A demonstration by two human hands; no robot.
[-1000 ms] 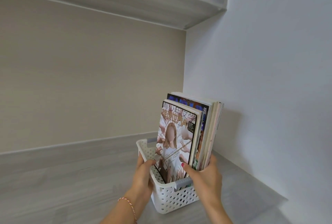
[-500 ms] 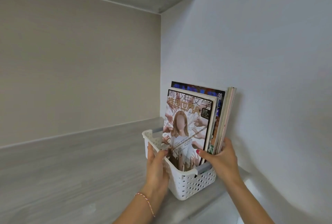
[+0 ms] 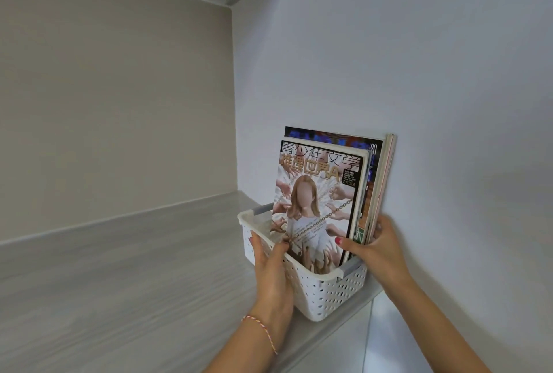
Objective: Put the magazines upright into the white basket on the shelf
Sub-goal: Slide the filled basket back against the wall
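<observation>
Nearest the camera, at six o'clock, two bare forearms reach up onto the pale grey wood-grain shelf (image 3: 119,268). A thin red-and-yellow braided bracelet (image 3: 259,325) circles the left wrist. Just beyond it, the left hand (image 3: 270,265) is clamped on the near-left wall of the white perforated plastic basket (image 3: 329,292), thumb hooked over its rim. At three o'clock of the basket, the right hand (image 3: 375,248) pinches the lower edge of the stack of glossy magazines (image 3: 326,190), thumb in front, fingers behind. They stand upright inside the basket, against the white wall (image 3: 419,73) at the shelf's right end.
</observation>
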